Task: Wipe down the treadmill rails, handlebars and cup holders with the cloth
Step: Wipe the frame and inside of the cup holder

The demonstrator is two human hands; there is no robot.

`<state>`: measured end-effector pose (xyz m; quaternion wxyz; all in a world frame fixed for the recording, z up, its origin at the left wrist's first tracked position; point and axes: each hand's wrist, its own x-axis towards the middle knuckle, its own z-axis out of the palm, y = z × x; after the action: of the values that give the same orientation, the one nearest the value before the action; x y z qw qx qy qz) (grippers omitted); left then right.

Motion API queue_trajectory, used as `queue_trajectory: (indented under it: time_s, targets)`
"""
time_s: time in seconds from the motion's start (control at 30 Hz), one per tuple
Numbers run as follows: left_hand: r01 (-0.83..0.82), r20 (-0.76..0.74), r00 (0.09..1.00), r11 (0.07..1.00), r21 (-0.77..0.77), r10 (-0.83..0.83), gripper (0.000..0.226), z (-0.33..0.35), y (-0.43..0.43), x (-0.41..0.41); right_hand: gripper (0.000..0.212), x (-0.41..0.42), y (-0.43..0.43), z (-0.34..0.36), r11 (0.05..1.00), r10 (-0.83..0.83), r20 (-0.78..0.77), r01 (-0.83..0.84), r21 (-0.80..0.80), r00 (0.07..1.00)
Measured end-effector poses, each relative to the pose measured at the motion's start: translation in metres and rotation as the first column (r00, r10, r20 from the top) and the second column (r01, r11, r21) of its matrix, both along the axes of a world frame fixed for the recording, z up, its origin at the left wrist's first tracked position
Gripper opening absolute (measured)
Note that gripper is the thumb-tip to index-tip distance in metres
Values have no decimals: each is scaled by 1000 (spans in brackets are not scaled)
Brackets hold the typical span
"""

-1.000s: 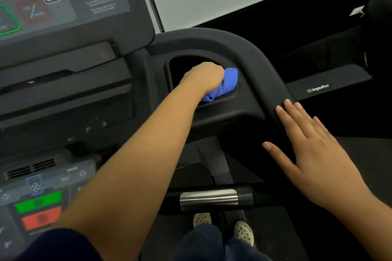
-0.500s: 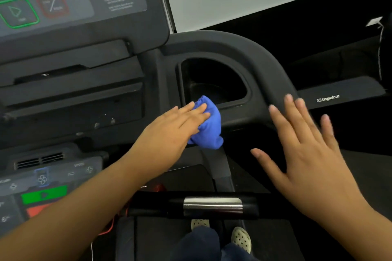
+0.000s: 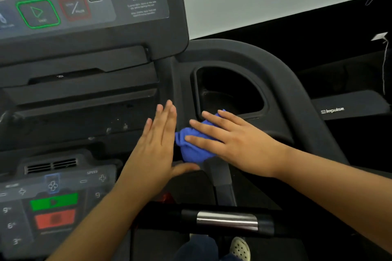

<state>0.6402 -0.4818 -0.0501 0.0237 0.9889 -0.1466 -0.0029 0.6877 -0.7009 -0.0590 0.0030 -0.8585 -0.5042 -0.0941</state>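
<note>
1. Crumpled blue cloth (image 3: 192, 150) sits mid-frame under the black cup holder (image 3: 212, 82) rim, right hand (image 3: 237, 142) pressing it, fingers straight.
2. Left hand (image 3: 157, 146) lies flat beside it, holding nothing.
3. Probably a handover; next up, wiping the curved black handlebar (image 3: 275, 65).

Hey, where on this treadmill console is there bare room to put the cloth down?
The black cup holder behind the hands is empty, bordered by the curved grey handlebar. The long ledge under the display panel is bare too. Crowded: the holder's front rim, where left hand, crumpled blue cloth and right hand meet.
</note>
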Motion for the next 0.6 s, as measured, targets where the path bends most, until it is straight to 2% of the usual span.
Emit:
queue_trajectory:
  time_s: [0.13,0.2,0.27,0.37,0.5,0.6]
  targets:
    - [-88,-42,995,989,119,94,117,-4,-6,4,53,10,-11,10,995,95,1,-95,-22,995]
    - [-86,-57,994,988,130,94,118,-7,-5,5,52,19,-20,17,993,109,-37,-111,-50,993]
    - [-78,-48,995,994,81,82,114,-5,-5,5,53,29,-32,23,993,108,-91,-112,-47,990]
    - [-100,-27,995,990,-95,98,99,-1,-6,0,51,50,-53,32,994,99,-104,-102,-26,990]
    - [-127,12,991,979,-160,131,67,-5,-10,-1,45,87,-74,50,996,88,112,-91,22,990]
    - [-140,63,987,980,-139,150,58,-9,-12,0,40,117,-75,60,977,212,270,-201,-66,939]
